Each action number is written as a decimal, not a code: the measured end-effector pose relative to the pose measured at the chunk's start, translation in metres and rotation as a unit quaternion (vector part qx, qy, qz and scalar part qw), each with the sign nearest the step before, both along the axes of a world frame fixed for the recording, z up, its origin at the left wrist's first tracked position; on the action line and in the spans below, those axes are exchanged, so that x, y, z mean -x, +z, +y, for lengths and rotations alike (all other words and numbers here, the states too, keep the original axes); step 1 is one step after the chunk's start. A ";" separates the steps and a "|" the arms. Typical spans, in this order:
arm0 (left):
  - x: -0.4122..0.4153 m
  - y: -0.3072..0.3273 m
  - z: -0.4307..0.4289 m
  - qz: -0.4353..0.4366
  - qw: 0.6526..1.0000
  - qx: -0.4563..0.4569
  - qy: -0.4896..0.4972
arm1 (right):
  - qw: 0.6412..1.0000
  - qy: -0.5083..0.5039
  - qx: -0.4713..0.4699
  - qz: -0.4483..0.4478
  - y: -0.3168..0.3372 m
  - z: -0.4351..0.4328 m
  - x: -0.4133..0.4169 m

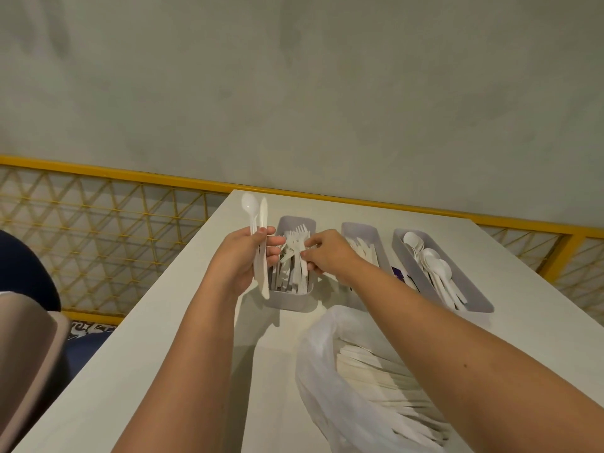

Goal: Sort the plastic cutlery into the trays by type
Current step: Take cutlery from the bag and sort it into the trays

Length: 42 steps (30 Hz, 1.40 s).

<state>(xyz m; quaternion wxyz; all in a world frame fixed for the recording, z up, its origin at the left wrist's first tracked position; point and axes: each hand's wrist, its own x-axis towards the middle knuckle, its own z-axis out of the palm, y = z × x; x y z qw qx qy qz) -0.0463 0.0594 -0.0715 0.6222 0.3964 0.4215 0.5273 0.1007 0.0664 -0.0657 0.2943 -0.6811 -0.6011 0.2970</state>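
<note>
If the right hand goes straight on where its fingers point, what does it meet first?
The forks in the leftmost tray; beyond them the left hand, though depth is unclear.

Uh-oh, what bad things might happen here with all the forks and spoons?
1. The left hand grips a spoon and a knife together beside the fork tray; either might slip and land among the forks.
2. The right hand reaches into the piled forks and might knock some out.
</note>
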 end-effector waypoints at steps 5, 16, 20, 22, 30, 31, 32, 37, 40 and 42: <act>0.002 -0.001 0.002 -0.009 1.000 0.004 -0.029 | 0.997 0.016 -0.066 -0.025 0.003 0.000 0.002; -0.011 0.004 -0.010 0.021 0.989 -0.012 -0.147 | 0.989 0.053 -0.091 0.103 0.028 -0.017 0.007; -0.017 0.007 -0.015 0.043 0.984 -0.013 -0.173 | 0.987 0.013 -0.073 0.141 0.027 -0.016 -0.004; -0.018 0.006 -0.015 0.056 0.983 0.001 -0.173 | 0.980 -0.007 -0.074 0.186 0.032 -0.017 -0.013; -0.023 0.004 -0.014 0.042 0.991 0.014 -0.127 | 0.937 -0.133 -0.209 0.246 0.047 -0.018 -0.050; -0.025 0.003 -0.014 0.042 0.991 0.016 -0.124 | 0.927 -0.150 -0.245 0.240 0.047 -0.018 -0.054; -0.026 0.003 -0.014 0.046 0.991 0.017 -0.122 | 0.919 -0.160 -0.279 0.226 0.046 -0.018 -0.058; -0.031 0.002 -0.014 0.047 0.991 0.025 -0.126 | 0.926 -0.149 -0.338 0.072 0.022 -0.016 -0.079; -0.035 0.002 -0.014 0.046 0.990 0.028 -0.130 | 0.950 -0.117 -0.291 0.003 0.001 -0.016 -0.092; -0.037 0.002 -0.013 0.051 0.990 0.024 -0.131 | 0.961 -0.086 -0.260 -0.041 -0.010 -0.018 -0.099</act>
